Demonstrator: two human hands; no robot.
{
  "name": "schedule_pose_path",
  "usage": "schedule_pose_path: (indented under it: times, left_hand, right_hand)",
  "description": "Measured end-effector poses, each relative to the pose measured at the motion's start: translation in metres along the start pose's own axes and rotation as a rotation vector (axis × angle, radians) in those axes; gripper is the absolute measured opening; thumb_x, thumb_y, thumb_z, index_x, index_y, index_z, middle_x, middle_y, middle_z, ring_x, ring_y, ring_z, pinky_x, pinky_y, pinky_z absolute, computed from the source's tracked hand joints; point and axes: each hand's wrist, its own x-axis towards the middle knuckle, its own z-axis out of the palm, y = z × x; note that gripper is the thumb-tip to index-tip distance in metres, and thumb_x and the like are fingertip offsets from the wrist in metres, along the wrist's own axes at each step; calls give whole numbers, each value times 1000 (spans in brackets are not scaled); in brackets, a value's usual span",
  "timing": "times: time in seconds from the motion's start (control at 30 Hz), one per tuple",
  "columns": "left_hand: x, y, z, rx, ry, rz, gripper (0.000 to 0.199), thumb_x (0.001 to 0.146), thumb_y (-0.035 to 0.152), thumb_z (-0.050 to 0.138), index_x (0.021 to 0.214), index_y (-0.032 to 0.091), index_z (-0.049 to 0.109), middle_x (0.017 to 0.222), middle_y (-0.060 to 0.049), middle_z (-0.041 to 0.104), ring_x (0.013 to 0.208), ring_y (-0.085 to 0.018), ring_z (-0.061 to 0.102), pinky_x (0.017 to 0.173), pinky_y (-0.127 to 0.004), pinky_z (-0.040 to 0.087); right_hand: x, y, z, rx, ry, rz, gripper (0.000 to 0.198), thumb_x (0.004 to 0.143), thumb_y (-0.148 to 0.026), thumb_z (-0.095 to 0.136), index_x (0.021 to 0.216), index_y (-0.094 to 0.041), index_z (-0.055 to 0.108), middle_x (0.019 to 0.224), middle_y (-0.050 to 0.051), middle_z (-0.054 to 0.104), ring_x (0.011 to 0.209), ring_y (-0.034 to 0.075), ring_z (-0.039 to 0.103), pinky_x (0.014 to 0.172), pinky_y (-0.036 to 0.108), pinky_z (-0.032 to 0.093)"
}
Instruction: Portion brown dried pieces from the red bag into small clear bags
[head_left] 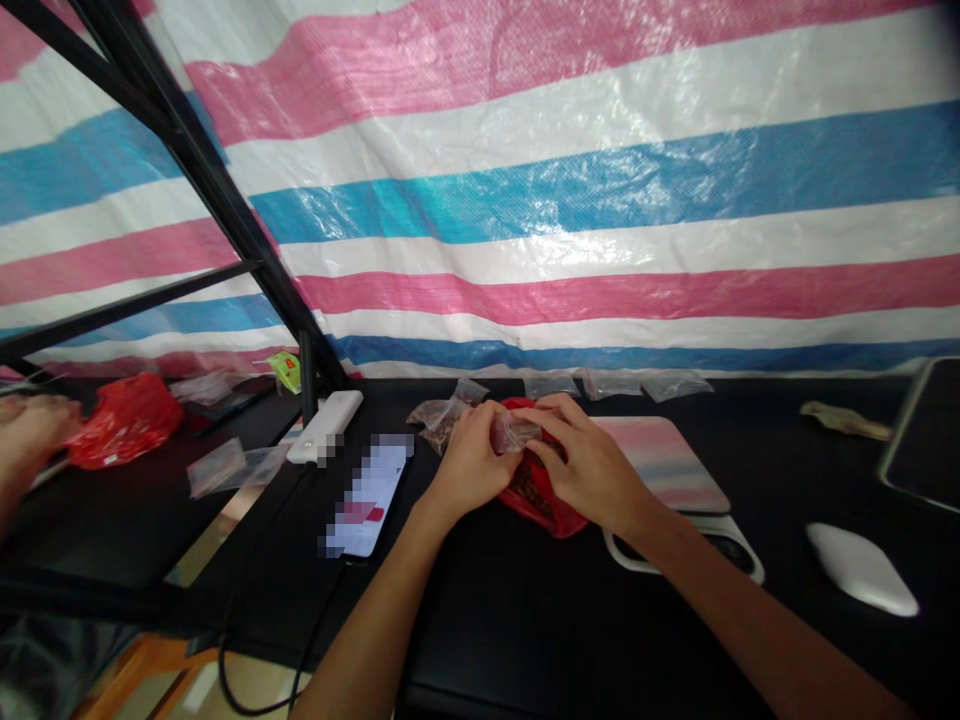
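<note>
Both my hands meet over a red plastic bag [559, 515] that lies opened on the black table, with small brown pieces inside it. Between the fingers is a small clear zip bag [512, 432], gripped by my left hand [474, 455] on its near left side. From the right, my right hand [581, 455] pinches the same bag near its top. Its contents are partly hidden by the fingers. Just left of my left hand lie filled clear bags [435, 425] of brown pieces.
Several flat clear bags [611, 384] lie along the back. A phone [375, 500] and a white power strip [326, 425] are left; a pastel phone-like case [660, 465] and white mouse [862, 568] right. Another person's hand [34, 430] touches a red bag [127, 420] at far left.
</note>
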Motion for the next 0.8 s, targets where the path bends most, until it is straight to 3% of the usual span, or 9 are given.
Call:
schedule_pose_path:
  times: [0.1,0.23,0.4,0.63,0.8]
  left_hand:
    - [1,2,-1,-21,-29,23,28,85,23,70,112,24,63,106,-3,70,101,-26,59,92,-39,45]
    - [2,2,1,-67,-18,61,22,89,33,72,108,23,68,104,-4,71,100,-25,59,94,-39,44]
    - [1,6,1,-130,-25,89,27,85,26,74,112,23,70,105,-4,70,100,-24,58,94,-39,44]
    - [1,5,3,-89,0,87,24,88,41,74,102,21,71,100,-5,69,100,-24,57,96,-41,43]
    - [3,3,-5,-10,109,24,20,91,39,68,85,21,61,89,-4,66,91,-22,59,84,-35,44]
  right_hand:
    - [0,1,0,31,17,-73,48,99,-10,46,140,-32,57,134,8,58,123,24,62,106,43,54]
    - [1,2,-4,30,11,-164,44,101,-12,46,138,-32,59,135,8,60,126,24,60,109,44,52]
    - [2,1,-7,-24,-27,-101,37,101,-27,57,138,-28,60,123,10,66,112,26,66,99,45,57]
    - [-1,2,-3,25,17,-240,56,94,-2,42,141,-29,56,140,7,61,131,21,58,113,41,49]
    - [0,3,-7,-9,228,-46,39,100,-14,47,135,-27,57,135,9,60,128,23,59,109,40,50]
